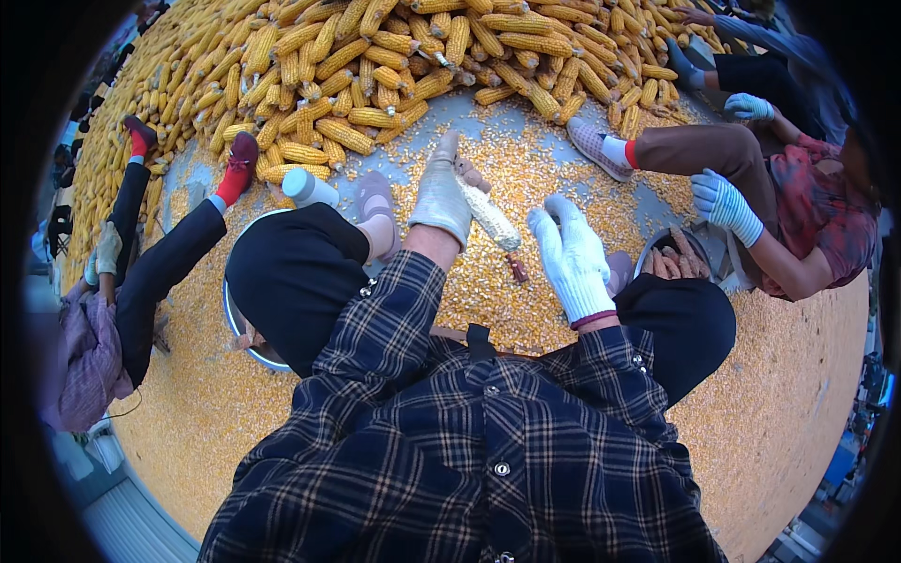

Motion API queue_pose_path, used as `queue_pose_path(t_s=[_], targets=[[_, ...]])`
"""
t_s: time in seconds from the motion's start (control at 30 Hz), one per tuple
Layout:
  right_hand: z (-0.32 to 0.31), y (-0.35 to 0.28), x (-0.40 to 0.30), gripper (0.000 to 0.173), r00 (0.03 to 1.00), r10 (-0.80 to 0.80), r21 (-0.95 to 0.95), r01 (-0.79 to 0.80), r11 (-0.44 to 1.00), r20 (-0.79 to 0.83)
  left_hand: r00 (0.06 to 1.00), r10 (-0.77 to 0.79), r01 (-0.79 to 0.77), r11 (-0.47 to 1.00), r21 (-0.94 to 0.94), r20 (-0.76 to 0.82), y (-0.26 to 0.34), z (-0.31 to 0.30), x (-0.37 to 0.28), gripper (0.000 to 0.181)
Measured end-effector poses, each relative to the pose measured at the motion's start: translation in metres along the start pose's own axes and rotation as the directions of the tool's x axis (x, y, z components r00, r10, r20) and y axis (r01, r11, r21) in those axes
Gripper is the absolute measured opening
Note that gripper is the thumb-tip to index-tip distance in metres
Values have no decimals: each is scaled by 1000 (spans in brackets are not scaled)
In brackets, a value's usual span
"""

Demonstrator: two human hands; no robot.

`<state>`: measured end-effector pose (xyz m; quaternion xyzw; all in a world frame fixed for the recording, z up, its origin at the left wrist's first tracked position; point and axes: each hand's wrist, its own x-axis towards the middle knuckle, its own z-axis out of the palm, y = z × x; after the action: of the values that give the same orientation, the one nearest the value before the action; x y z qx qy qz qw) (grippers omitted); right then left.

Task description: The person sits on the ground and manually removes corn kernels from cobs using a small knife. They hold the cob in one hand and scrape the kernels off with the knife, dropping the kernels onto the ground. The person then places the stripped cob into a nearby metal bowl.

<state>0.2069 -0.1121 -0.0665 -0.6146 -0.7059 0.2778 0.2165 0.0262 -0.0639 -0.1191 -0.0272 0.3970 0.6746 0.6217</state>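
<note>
My left hand (441, 190), in a worn pale glove with bare brownish fingertips showing, holds a corn cob (488, 213) whose visible side is whitish and stripped of kernels. The cob slants down to the right. Just beyond its lower end is a small dark red object (516, 268); what it is I cannot tell. My right hand (570, 257), in a white knit glove with a dark red cuff edge, is held to the right of the cob, apart from it, with nothing seen in it. Loose yellow kernels (486, 302) cover the ground beneath both hands.
A large heap of yellow corn ears (345, 134) rises ahead. A white-lidded container (310, 188) stands left, beside a rimmed basin (229, 310) partly under my leg. A bowl of reddish cobs (674, 257) is at right. People sit on both sides, the right one wearing striped gloves (725, 204).
</note>
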Motion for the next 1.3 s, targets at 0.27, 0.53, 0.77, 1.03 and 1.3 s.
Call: queue_pose_path(t_s=[0.27, 0.53, 0.77, 1.03, 1.3], targets=[[16, -19, -11, 36, 795, 243, 332, -481, 812, 556, 999, 23, -24, 998, 57, 26, -8, 8, -7, 34], [12, 3, -14, 27, 988, -109, -283, 136, 949, 109, 998, 51, -50, 998, 43, -32, 2, -13, 12, 48], [18, -19, -17, 38, 757, 163, 590, -607, 533, 632, 990, -91, 79, 990, 115, 104, -14, -3, -6, 66], [11, -13, -20, 50, 662, -98, 662, -748, -37, 743, 989, 131, -148, 799, 583, 72, -8, -25, 12, 48], [20, 0, -10, 37, 784, 220, 742, -621, 251, 581, 830, -350, 222, 922, 318, 435, -22, -7, -19, 60]])
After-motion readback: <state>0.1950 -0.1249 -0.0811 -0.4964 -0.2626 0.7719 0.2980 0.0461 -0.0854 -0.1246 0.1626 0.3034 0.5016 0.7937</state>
